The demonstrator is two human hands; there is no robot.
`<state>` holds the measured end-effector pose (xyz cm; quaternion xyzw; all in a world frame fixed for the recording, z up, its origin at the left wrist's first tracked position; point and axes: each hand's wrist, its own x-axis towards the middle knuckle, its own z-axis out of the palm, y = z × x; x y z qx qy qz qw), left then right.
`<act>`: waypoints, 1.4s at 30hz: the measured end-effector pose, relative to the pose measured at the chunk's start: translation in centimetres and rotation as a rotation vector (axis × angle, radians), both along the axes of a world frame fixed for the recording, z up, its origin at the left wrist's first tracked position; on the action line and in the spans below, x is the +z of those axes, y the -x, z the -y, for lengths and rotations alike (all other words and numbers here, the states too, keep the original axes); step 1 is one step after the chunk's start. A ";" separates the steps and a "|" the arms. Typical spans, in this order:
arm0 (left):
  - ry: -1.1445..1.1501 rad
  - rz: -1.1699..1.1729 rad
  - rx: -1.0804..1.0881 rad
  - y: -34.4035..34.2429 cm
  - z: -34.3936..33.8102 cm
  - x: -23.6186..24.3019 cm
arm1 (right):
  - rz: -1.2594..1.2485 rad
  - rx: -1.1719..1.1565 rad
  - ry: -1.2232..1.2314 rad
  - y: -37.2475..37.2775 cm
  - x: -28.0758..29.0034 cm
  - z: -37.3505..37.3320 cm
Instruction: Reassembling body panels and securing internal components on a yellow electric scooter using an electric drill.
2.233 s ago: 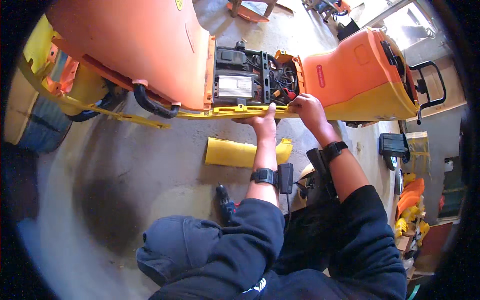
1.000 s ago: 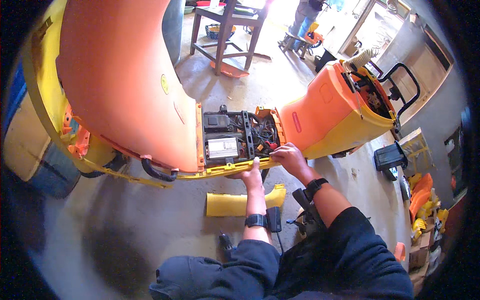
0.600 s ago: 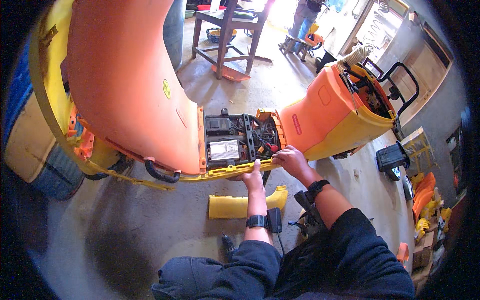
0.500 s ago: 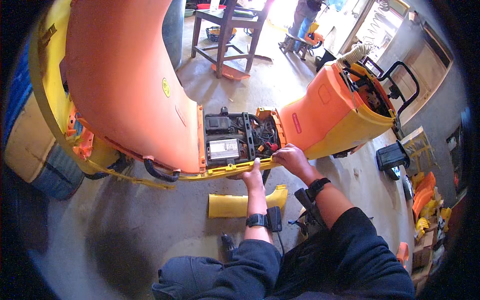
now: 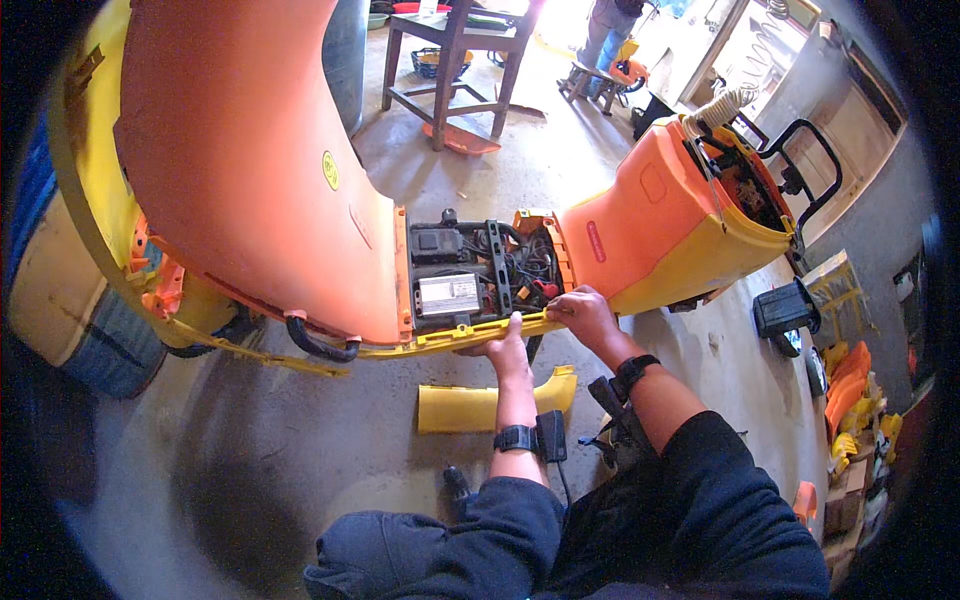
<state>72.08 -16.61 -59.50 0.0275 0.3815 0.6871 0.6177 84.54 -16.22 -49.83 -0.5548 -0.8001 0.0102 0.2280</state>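
Yellow strip (image 5: 478,335) at open bay's (image 5: 403,275) six o'clock | left hand (image 5: 507,356) clasps it, thumb atop | right hand (image 5: 588,314), at left's two o'clock, fingers pinching it | uneven pressure might crack it

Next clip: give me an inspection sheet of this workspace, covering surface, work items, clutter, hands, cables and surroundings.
Surface: grey floor, stained in places.
Work items: orange-and-yellow scooter body, floor bay open; yellow edge strip along the bay.
Clutter: yellow trim panel on the floor; drill mostly hidden.
Hands: left hand grips the strip, thumb on top; right hand has fingers at it farther right, grip unclear.
Cables: tangled wires inside the bay.
Surroundings: wooden chair; another person's legs.
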 end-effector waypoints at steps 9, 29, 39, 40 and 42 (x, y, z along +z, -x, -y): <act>0.021 -0.094 0.039 -0.2 0.0 0.0 | 0.074 0.032 0.055 0.0 0.8 -0.1; -0.050 -0.052 -0.027 0.5 -1.0 -3.8 | 0.055 0.075 0.066 0.1 0.8 -0.7; -0.028 -0.019 -0.115 1.0 0.4 -0.7 | -0.061 -0.042 0.041 0.3 0.2 -0.1; -0.030 -0.015 -0.123 1.1 0.3 -0.7 | -0.056 -0.050 0.038 -0.3 0.3 -0.1; 0.004 -0.046 -0.137 1.1 0.3 -0.6 | -0.076 0.136 0.026 -1.4 0.4 -0.2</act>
